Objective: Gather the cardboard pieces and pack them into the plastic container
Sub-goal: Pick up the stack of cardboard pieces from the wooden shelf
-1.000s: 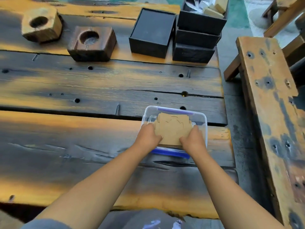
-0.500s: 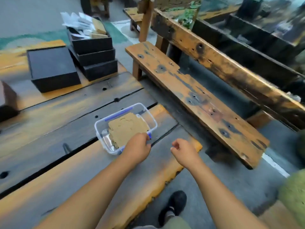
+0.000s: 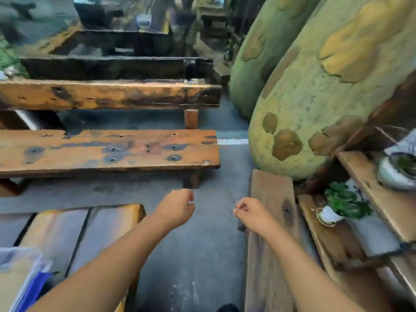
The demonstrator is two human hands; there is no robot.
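Observation:
The clear plastic container (image 3: 21, 257) with a blue edge sits at the bottom left corner of the head view, on the wooden table (image 3: 101, 228). Brown cardboard pieces (image 3: 11, 282) lie inside it, blurred and cut off by the frame. My left hand (image 3: 176, 208) hangs in the air past the table's right end, fingers curled, holding nothing. My right hand (image 3: 252, 211) is level with it further right, also loosely curled and empty, above the grey floor.
A worn wooden bench (image 3: 108, 149) with a backrest (image 3: 108, 94) stands ahead. A big green and yellow painted boulder (image 3: 315, 97) fills the right. Wooden planks (image 3: 270, 221) and shelves with a small potted plant (image 3: 342, 203) stand at the lower right.
The view has swung right, away from the table. Both hands left the container and cardboard, which now sit at the bottom left corner. My hands moved out over the floor.

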